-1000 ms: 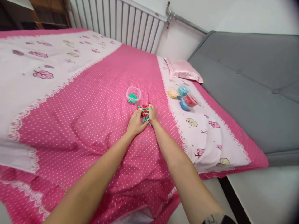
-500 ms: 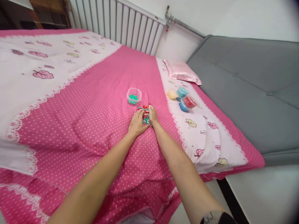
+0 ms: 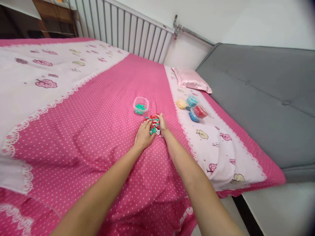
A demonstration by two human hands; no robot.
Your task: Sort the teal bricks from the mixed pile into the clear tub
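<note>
A small pile of red, green and white pieces (image 3: pixel 154 124) lies on the pink dotted bedspread (image 3: pixel 103 131). My left hand (image 3: pixel 143 135) rests flat on the cloth, fingers stretched out, touching the pile's left side. On the pile's right side sits my right hand (image 3: pixel 162 126), its fingers reaching along the pieces; what they grip, if anything, is hidden. Just beyond the pile stands a clear tub (image 3: pixel 140 105) with green pieces in it.
Several small tubs of yellow, teal, blue and red pieces (image 3: pixel 193 107) lie on the pale border to the right. A pink pillow (image 3: pixel 190 80) sits beyond them. A grey sofa (image 3: pixel 258 98) adjoins the bed, and a white radiator (image 3: pixel 128 29) lines the wall.
The camera tipped slightly, so everything sits lower in view. My hands stay at the pile; the left fingers have drawn back a little from it.
</note>
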